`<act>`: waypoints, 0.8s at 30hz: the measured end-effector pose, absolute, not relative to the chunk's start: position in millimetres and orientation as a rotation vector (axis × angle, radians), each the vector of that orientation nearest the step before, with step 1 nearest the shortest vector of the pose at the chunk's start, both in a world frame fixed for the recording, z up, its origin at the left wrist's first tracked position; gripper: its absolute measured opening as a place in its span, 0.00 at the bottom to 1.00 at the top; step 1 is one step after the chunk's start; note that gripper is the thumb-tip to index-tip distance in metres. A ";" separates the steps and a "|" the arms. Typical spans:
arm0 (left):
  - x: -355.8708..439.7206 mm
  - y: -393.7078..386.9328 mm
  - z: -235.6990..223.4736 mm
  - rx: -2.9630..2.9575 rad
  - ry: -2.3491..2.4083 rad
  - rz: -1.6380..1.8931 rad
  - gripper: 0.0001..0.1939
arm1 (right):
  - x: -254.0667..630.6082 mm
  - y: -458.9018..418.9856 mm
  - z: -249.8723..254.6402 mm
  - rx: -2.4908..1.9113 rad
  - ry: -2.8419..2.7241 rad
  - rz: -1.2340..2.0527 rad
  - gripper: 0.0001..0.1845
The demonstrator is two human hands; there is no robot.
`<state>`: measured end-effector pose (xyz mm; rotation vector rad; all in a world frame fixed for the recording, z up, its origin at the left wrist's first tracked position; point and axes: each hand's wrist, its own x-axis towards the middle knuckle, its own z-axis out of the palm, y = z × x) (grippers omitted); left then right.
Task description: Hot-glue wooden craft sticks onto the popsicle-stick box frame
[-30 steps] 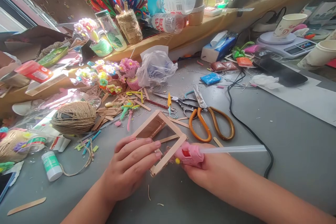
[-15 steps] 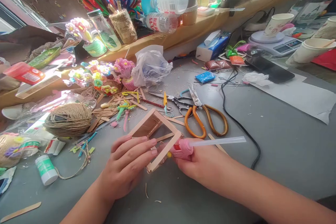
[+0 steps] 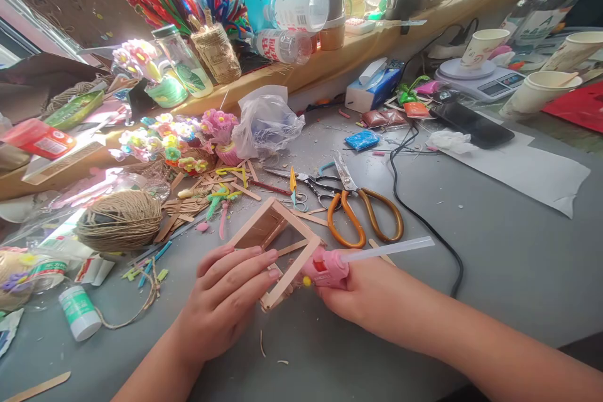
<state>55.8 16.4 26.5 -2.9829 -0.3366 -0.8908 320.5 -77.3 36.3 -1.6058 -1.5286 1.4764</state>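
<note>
My left hand grips the left side of a small open box frame made of wooden craft sticks, tilted above the grey table. In my right hand is a pink hot glue gun, with a clear glue stick jutting out of its back toward the right. The gun's front end is behind the frame's right edge, so its tip is hidden. Beyond the frame lie large scissors with orange-brown handles and smaller black-handled scissors.
A ball of twine, a heap of craft sticks and a white-green glue tube lie on the left. A black cord runs along the right. Farther back are a tissue box, a phone and a kitchen scale.
The glue gun has shifted slightly right relative to the frame, showing more of its pink body. The background has slid a little left as the camera turned.
</note>
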 end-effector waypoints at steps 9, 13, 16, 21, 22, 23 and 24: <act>54.2 18.5 25.0 -2.981 -0.305 -0.876 0.15 | 315.5 -79.2 27.4 -1.570 -1.523 1.373 0.08; 52.5 20.7 23.8 -2.971 -0.302 -0.859 0.15 | 305.6 -76.6 23.7 -1.538 -1.493 1.318 0.05; 51.6 21.1 23.7 -2.963 -0.289 -0.862 0.15 | 300.0 -75.6 21.5 -1.552 -1.440 1.340 0.07; 52.6 19.9 25.1 -2.961 -0.293 -0.863 0.17 | 297.5 -73.1 20.5 -1.503 -1.423 1.347 0.03; 53.0 19.8 25.2 -2.962 -0.292 -0.864 0.17 | 297.1 -72.3 20.3 -1.488 -1.438 1.339 0.03; 53.4 19.8 25.2 -2.963 -0.290 -0.866 0.17 | 296.6 -71.4 19.9 -1.476 -1.456 1.325 0.04; 53.8 19.8 25.1 -2.964 -0.289 -0.866 0.17 | 295.9 -70.6 19.3 -1.466 -1.473 1.307 0.05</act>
